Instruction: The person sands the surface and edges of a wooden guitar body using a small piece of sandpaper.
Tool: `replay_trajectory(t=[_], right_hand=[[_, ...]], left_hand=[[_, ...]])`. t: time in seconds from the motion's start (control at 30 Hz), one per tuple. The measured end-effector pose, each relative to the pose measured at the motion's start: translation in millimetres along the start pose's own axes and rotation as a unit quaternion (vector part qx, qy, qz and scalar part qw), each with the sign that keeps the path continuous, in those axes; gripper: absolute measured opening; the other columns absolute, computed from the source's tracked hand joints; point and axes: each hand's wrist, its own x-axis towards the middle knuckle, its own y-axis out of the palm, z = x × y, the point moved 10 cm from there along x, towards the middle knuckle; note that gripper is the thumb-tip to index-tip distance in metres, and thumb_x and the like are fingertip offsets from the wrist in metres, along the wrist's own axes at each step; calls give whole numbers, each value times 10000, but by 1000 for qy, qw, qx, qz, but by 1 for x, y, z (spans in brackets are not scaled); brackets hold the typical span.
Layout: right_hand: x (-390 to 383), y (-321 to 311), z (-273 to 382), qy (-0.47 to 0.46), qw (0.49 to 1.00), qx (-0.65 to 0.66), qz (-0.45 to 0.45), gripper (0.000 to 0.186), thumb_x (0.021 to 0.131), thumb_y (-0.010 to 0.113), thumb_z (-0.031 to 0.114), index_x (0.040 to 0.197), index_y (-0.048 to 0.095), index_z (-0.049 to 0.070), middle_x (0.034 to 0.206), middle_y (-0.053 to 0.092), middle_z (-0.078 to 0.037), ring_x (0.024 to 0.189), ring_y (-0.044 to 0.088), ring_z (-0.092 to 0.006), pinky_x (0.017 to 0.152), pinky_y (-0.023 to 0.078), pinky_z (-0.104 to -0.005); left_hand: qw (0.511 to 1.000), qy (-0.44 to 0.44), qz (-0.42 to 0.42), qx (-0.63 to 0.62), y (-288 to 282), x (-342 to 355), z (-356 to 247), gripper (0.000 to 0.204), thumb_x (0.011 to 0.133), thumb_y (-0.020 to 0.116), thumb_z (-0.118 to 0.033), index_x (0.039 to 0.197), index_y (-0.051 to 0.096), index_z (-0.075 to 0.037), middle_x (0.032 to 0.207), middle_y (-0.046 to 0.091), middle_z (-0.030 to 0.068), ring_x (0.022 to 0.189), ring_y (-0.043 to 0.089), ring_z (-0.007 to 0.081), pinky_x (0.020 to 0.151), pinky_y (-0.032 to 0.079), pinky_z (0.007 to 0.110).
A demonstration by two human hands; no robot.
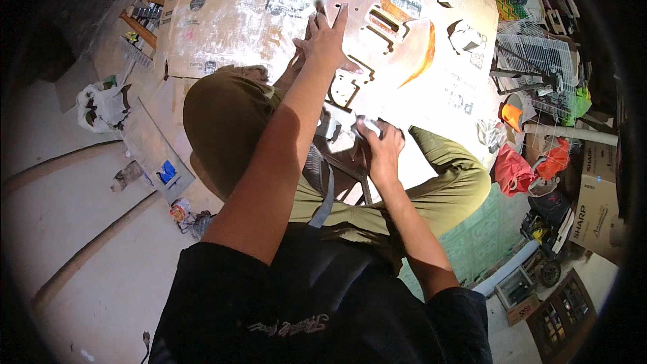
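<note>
An electric guitar body, brown with an orange-toned edge and several routed cavities, lies on a flattened cardboard sheet before my crossed legs. My left hand rests on its left side, fingers spread and holding nothing. At the body's near edge, my right hand is closed on a small whitish piece. Glare and the fingers hide what kind of thing that is. A grey strap hangs down between my legs below the guitar body.
A white plastic bag lies to the left, near a blue scrap. Right of the cardboard are a wire rack, an orange cup, red cloth or bags and a cardboard box. Pale dust marks the sheet.
</note>
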Motion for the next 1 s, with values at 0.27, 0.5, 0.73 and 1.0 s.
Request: replay_trajectory(t=[0.27, 0.5, 0.73, 1.0], right_hand=[[66, -1, 20, 38, 999, -10, -20, 422, 949, 559, 143, 1319, 644, 326, 1256, 595, -145, 1185, 531, -348, 1007, 381, -495], [8, -1, 6, -17, 998, -6, -56, 572, 789, 754, 87, 1319, 656, 278, 1236, 587, -146, 1158, 528, -362, 986, 376, -492], [23, -5, 7, 7, 999, 7, -40, 447, 926, 598, 107, 1311, 660, 325, 1262, 589, -131, 1181, 528, -343, 1005, 378, -484], [70, -7, 21, 18, 1000, -2, -23, 450, 915, 579, 109, 1323, 659, 280, 1255, 589, -161, 1167, 530, -360, 989, 388, -482]], left_hand=[[1000, 3, 1, 0, 2, 3, -1, 1534, 455, 1001, -525, 1638, 44, -335, 1600, 241, 264, 1513, 194, 473, 1005, 329, 831], [1000, -1, -9, -7, -3, 1, 0, 1536, 444, 1003, -525, 1638, 56, -335, 1588, 268, 270, 1514, 194, 474, 991, 327, 841], [1000, -1, 6, -17, 2, 3, 0, 1545, 433, 1008, -512, 1640, 59, -341, 1594, 258, 261, 1519, 188, 468, 1001, 317, 840], [1000, 4, -7, -7, -1, 3, -4, 1518, 437, 1002, -512, 1636, 88, -339, 1591, 271, 244, 1508, 213, 478, 997, 345, 827]])
